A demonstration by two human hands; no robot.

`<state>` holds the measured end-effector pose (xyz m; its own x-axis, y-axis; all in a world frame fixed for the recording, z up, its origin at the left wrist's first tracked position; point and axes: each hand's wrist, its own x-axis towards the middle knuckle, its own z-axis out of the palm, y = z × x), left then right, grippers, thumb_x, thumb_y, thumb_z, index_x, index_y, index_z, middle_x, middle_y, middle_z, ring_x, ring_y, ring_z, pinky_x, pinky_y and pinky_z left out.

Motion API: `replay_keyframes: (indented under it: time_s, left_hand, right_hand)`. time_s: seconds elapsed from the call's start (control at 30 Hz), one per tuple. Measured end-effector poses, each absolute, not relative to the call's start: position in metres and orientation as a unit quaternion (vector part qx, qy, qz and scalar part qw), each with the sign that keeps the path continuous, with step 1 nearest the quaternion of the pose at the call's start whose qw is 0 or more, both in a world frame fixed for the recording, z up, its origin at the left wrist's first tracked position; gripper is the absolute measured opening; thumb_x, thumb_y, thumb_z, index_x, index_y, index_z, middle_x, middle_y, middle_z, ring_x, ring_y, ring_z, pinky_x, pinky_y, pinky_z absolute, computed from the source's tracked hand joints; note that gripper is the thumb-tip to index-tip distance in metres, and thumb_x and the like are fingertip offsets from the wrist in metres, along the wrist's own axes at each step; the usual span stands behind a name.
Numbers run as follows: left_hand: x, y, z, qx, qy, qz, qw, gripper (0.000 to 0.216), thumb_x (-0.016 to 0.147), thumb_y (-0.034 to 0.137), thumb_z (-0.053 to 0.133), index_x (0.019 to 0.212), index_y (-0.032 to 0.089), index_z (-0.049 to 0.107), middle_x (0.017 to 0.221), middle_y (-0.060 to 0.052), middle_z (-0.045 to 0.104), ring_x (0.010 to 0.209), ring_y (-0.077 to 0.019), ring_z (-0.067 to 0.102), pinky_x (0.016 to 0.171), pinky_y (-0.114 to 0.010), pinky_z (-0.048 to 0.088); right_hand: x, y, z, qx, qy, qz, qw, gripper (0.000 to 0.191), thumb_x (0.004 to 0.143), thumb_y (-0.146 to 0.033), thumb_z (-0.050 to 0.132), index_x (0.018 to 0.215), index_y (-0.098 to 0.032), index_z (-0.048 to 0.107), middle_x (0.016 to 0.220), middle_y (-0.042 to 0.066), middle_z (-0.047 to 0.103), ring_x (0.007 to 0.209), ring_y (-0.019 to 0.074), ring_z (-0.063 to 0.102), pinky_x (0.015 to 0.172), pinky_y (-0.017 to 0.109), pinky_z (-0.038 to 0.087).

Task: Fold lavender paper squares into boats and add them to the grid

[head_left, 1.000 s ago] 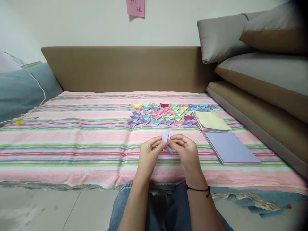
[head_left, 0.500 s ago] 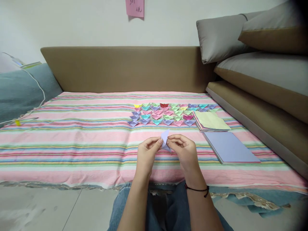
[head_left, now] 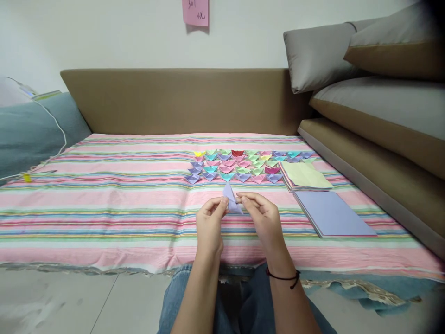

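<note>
two bare hands up over front part of striped cloth [head_left: 104, 204], approx. mid-view. l. hand [head_left: 209, 227]: closed in a pinch, thumb + fingers gripping folded lilac paper [head_left: 232, 202] by its l. side. paper held up off the cloth, between the hands, one pointed corner up, another pointing down to the r.

r. hand [head_left: 266, 220]: thumb + fingertips drawn close tog., just beside paper's r. edge; can't tell if touching or gripping it. dark cord bracelet [head_left: 283, 279] on r. wrist.

beyond the hands: many small folded paper boats [head_left: 225, 170] in rows on cloth, mixed colours (lilac, pink, green, aqua, yellow, 1 dark red toward back). nearest row, l. to r.: lilac, lilac, aqua, lilac, pink, lilac.

r. of boats: stack of sheets w/ pale yellow top [head_left: 306, 175], close against the row ends. nearer the person, lilac-topped stack [head_left: 335, 214], flat on cloth, r. of r. hand.

surroundings: brown backrest [head_left: 181, 99] along wall; grey + brown cushions [head_left: 389, 102] piled at r.; pink note [head_left: 195, 13] w/ handwriting on wall; white cable [head_left: 62, 132] at far l.; denim-clad legs [head_left: 174, 297] below.
</note>
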<state>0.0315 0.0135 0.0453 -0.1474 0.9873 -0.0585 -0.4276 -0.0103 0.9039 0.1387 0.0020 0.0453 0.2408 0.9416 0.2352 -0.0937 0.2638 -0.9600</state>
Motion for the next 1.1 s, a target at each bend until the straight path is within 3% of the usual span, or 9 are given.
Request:
replay_keyframes:
  time_s: [0.1, 0.2, 0.47, 0.67, 0.8, 0.93, 1.1]
  left_hand:
    - [0.031, 0.015, 0.047, 0.264, 0.385, 0.638, 0.612, 0.020, 0.056, 0.029, 0.077, 0.067, 0.016, 0.066, 0.068, 0.002, 0.063, 0.066, -0.0087, 0.056, 0.065, -0.022, 0.042]
    - [0.031, 0.016, 0.046, 0.244, 0.357, 0.631, 0.644, 0.021, 0.057, 0.030, 0.077, 0.069, 0.017, 0.065, 0.073, 0.002, 0.064, 0.071, -0.0104, 0.058, 0.069, -0.023, 0.043]
    - [0.040, 0.011, 0.046, 0.292, 0.327, 0.627, 0.644, 0.017, 0.065, 0.027, 0.073, 0.070, 0.016, 0.061, 0.072, 0.002, 0.061, 0.070, -0.0093, 0.057, 0.070, -0.022, 0.043]
    - [0.033, 0.011, 0.051, 0.434, 0.333, 0.601, 0.583, 0.019, 0.071, 0.025, 0.069, 0.087, 0.017, 0.062, 0.084, -0.002, 0.066, 0.081, -0.0148, 0.061, 0.077, -0.026, 0.046]
    - [0.026, 0.012, 0.051, 0.463, 0.398, 0.606, 0.509, 0.014, 0.065, 0.022, 0.074, 0.069, 0.015, 0.063, 0.067, 0.000, 0.063, 0.067, -0.0123, 0.058, 0.064, -0.022, 0.045]
    - [0.023, 0.013, 0.047, 0.431, 0.431, 0.626, 0.486, 0.022, 0.061, 0.025, 0.077, 0.058, 0.015, 0.058, 0.056, 0.003, 0.058, 0.058, -0.0102, 0.055, 0.057, -0.020, 0.043]
    - [0.024, 0.013, 0.047, 0.413, 0.428, 0.621, 0.511, 0.020, 0.060, 0.024, 0.077, 0.062, 0.013, 0.061, 0.060, 0.001, 0.063, 0.061, -0.0104, 0.058, 0.061, -0.020, 0.045]
  right_hand:
    - [0.130, 0.002, 0.045, -0.442, -0.445, 0.417, 0.658, 0.035, 0.073, -0.030, 0.067, 0.105, -0.020, 0.059, 0.107, 0.009, 0.066, 0.100, 0.0214, 0.062, 0.087, 0.036, 0.049]
    - [0.118, 0.003, 0.043, -0.429, -0.428, 0.440, 0.663, 0.056, 0.062, -0.022, 0.075, 0.112, -0.021, 0.050, 0.100, 0.007, 0.065, 0.094, 0.0211, 0.064, 0.081, 0.034, 0.052]
    - [0.113, 0.002, 0.042, -0.420, -0.351, 0.410, 0.729, 0.047, 0.066, -0.019, 0.071, 0.107, -0.022, 0.049, 0.079, 0.001, 0.067, 0.070, 0.0145, 0.064, 0.068, 0.028, 0.051]
    - [0.128, 0.000, 0.046, -0.433, -0.381, 0.408, 0.707, 0.054, 0.066, -0.018, 0.071, 0.111, -0.023, 0.043, 0.069, -0.003, 0.066, 0.058, 0.0119, 0.060, 0.060, 0.025, 0.049]
    - [0.131, -0.001, 0.046, -0.438, -0.415, 0.408, 0.685, 0.060, 0.065, -0.017, 0.071, 0.115, -0.024, 0.038, 0.068, -0.004, 0.067, 0.062, 0.0137, 0.062, 0.064, 0.028, 0.050]
    - [0.130, 0.000, 0.046, -0.439, -0.432, 0.409, 0.673, 0.063, 0.066, -0.019, 0.071, 0.117, -0.025, 0.035, 0.065, -0.005, 0.065, 0.062, 0.0149, 0.063, 0.063, 0.029, 0.050]
    - [0.129, 0.000, 0.046, -0.436, -0.438, 0.402, 0.676, 0.062, 0.067, -0.018, 0.071, 0.116, -0.025, 0.035, 0.066, -0.004, 0.065, 0.062, 0.0145, 0.062, 0.063, 0.028, 0.049]
